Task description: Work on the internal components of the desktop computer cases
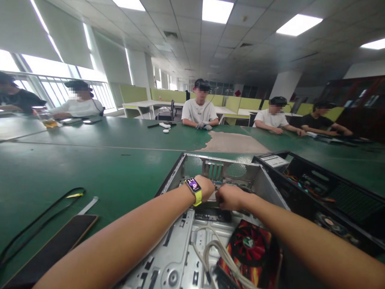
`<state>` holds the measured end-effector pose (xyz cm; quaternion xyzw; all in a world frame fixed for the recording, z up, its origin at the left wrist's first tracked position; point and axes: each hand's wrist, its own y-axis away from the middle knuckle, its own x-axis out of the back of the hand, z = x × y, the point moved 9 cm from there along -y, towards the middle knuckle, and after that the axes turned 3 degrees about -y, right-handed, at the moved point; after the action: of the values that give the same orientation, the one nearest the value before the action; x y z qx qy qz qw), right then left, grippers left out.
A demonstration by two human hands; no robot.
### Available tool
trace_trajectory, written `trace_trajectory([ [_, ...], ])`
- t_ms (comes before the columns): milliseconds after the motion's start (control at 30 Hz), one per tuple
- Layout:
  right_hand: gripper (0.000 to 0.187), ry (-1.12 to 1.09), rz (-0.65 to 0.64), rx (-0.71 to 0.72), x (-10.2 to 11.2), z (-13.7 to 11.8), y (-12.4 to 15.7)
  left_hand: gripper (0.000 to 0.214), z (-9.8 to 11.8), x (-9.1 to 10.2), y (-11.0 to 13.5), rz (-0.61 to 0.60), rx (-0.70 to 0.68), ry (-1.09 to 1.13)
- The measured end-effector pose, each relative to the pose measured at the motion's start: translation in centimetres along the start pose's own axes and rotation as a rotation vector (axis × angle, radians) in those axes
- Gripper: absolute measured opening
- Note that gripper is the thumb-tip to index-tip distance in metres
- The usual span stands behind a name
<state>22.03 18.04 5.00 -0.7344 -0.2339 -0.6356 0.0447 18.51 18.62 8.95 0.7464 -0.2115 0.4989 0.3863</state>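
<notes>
An open metal computer case [177,245] lies on its side in front of me. Both my hands reach into its far part, close together. My left hand [206,188], below a smartwatch with a yellow-green strap, is closed with its fingers turned down and hidden. My right hand [231,196] is curled shut just to its right; whatever its fingers grip cannot be made out. Under the hands runs a dark circuit board [213,214], partly covered. Nearer to me, a graphics card with a red fan [249,243] lies in the case, with pale grey cables [219,249] beside it.
A second open black case [319,188] stands close on the right. At the left lie a phone [57,247] and a black cable loop [39,218] on the green tabletop [126,172]. Several people sit across the table, one wearing gloves.
</notes>
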Motion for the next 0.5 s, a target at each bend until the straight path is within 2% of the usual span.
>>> trace_trajectory([
  [67,0.020,0.033,0.022,-0.010,0.7,0.1,-0.1,0.048,-0.2,-1.2,-0.4,-0.108,0.025,-0.044],
  [133,0.020,0.050,0.016,-0.012,0.9,0.2,-0.2,0.053,-0.2,-1.6,-0.8,-0.148,0.038,-0.097],
  [233,0.020,0.063,0.007,-0.013,0.6,0.2,-0.3,0.051,0.6,-1.6,-1.2,-0.120,-0.029,-0.127],
  [333,0.018,0.067,-0.022,-0.012,0.0,0.0,-0.3,0.036,1.7,-2.1,-1.3,-0.114,-0.143,-0.125],
  [400,0.016,0.074,-0.049,-0.013,-0.6,0.0,-0.3,0.029,2.0,-2.2,-1.3,-0.085,-0.170,-0.133],
  [500,0.017,0.092,-0.065,-0.023,-1.2,0.2,-0.5,0.030,2.4,-2.1,-1.2,-0.053,-0.196,-0.138],
])
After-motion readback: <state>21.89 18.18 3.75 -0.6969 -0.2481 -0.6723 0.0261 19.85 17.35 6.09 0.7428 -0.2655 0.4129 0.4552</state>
